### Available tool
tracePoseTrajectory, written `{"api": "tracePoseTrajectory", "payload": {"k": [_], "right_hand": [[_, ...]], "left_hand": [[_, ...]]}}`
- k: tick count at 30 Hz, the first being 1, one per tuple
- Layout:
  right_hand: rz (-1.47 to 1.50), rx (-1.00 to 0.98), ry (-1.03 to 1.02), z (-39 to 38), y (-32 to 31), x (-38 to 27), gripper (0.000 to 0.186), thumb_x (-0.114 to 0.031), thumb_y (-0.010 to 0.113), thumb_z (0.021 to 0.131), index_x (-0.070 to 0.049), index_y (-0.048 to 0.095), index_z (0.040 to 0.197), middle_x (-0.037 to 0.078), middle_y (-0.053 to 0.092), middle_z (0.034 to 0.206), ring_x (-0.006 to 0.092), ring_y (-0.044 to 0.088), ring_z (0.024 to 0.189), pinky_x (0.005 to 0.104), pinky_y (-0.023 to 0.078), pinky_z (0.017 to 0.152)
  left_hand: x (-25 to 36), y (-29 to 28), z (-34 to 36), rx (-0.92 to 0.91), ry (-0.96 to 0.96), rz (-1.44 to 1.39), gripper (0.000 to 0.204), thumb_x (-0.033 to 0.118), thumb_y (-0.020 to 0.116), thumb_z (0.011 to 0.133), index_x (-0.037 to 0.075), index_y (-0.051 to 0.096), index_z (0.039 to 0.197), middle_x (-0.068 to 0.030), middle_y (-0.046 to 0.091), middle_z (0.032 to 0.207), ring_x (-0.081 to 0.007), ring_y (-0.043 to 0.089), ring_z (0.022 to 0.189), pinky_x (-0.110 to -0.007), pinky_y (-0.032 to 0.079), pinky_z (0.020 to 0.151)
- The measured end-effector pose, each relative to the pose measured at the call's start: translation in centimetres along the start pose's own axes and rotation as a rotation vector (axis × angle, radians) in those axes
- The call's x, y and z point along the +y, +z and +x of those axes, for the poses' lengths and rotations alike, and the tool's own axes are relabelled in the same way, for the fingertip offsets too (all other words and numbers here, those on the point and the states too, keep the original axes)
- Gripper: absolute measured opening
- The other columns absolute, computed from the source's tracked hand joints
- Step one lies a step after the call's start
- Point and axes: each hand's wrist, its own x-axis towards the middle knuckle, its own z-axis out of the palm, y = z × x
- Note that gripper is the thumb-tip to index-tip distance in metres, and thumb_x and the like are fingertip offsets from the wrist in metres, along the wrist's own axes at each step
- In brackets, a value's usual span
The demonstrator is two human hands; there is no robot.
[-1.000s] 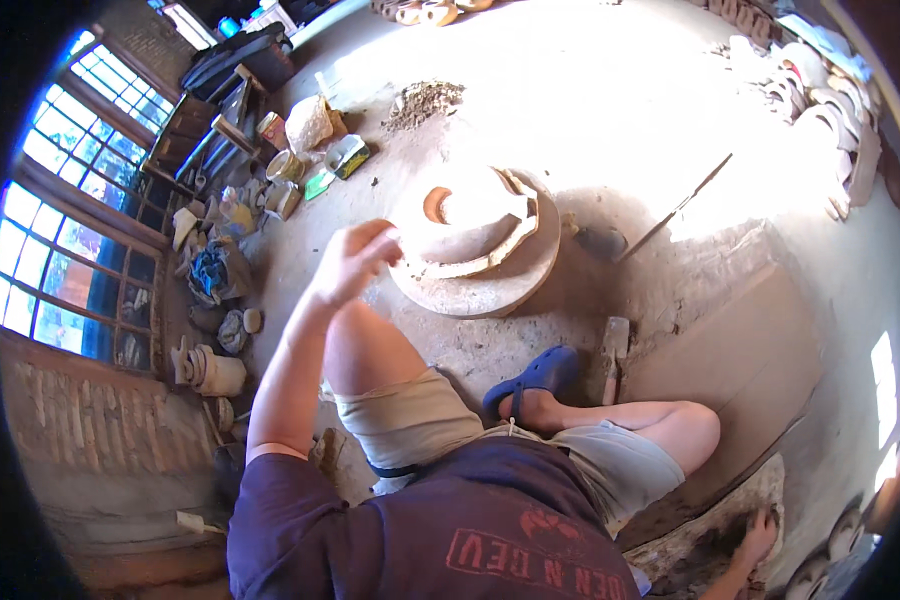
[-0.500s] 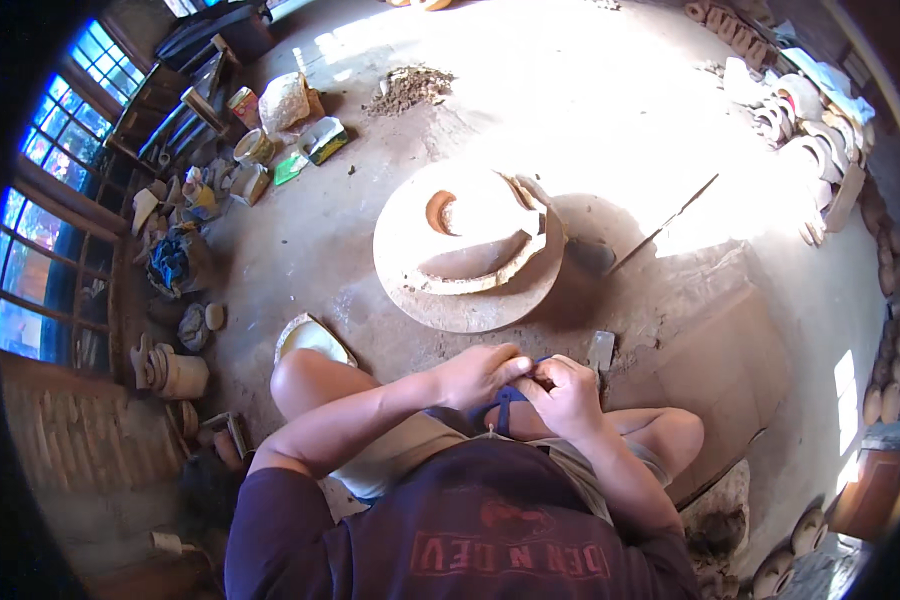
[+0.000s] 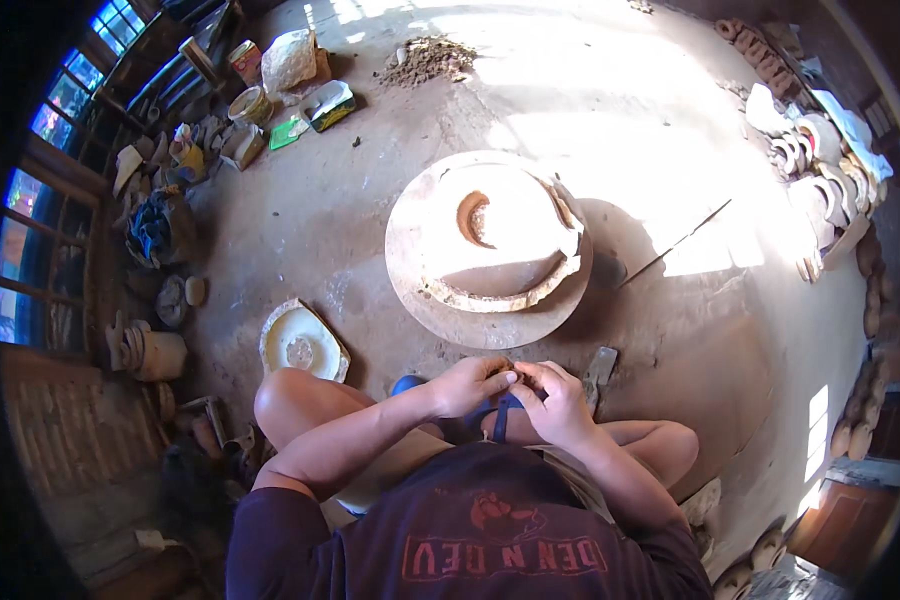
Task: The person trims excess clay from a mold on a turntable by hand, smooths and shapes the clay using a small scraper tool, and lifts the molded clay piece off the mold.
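Note:
My left hand (image 3: 467,386) and my right hand (image 3: 557,402) meet above my lap, fingertips pinched together. Whatever lies between the fingers is too small and hidden to make out, though the fingertips look brown and soiled. Ahead of them a round pale disc (image 3: 408,272) rests low over the floor. On it sits a broken-edged, curved pale form (image 3: 470,255) with a brown hollow in it. Neither hand touches the disc or the form.
A pale basin (image 3: 278,345) stands beside my left knee. A flat block (image 3: 602,364) lies near my right knee, a thin rod (image 3: 678,240) farther right. A crumbly heap (image 3: 425,62) is far ahead; containers (image 3: 250,105) line the left, curved pieces (image 3: 820,190) the right.
The view has shifted, so the disc and floor items appear moved and more of the basin shows. Both hands stay together at the fingertips, with small finger movements.

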Motion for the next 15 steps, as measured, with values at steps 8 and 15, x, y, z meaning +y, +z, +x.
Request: {"api": "tracePoseTrajectory", "payload": {"k": [8,15], "right_hand": [[-0.155,-0.122,-0.196,1.8,-0.5,0.8,0.02,-0.006,0.077,0.089,0.003,0.072,0.106,0.016,0.071,0.096,0.0327,0.072,0.085,0.0405,0.06,0.075],[-0.262,-0.199,-0.324,2.6,-0.5,0.5,0.013,-0.007,0.074,0.091,0.002,0.071,0.101,0.015,0.07,0.093,0.0324,0.07,0.081,0.0412,0.058,0.07]], "left_hand": [[-0.8,-1.0,0.2,-0.017,-0.115,-0.241,0.04,0.04,0.058,0.11,0.002,0.068,0.106,-0.0031,0.068,0.084,-0.011,0.064,0.069,-0.028,0.049,0.06],[-0.4,-1.4,0.4,-0.022,-0.234,-0.392,0.037,0.04,0.063,0.108,0.003,0.071,0.106,-0.0017,0.069,0.081,-0.0085,0.067,0.066,-0.026,0.045,0.053]]}}
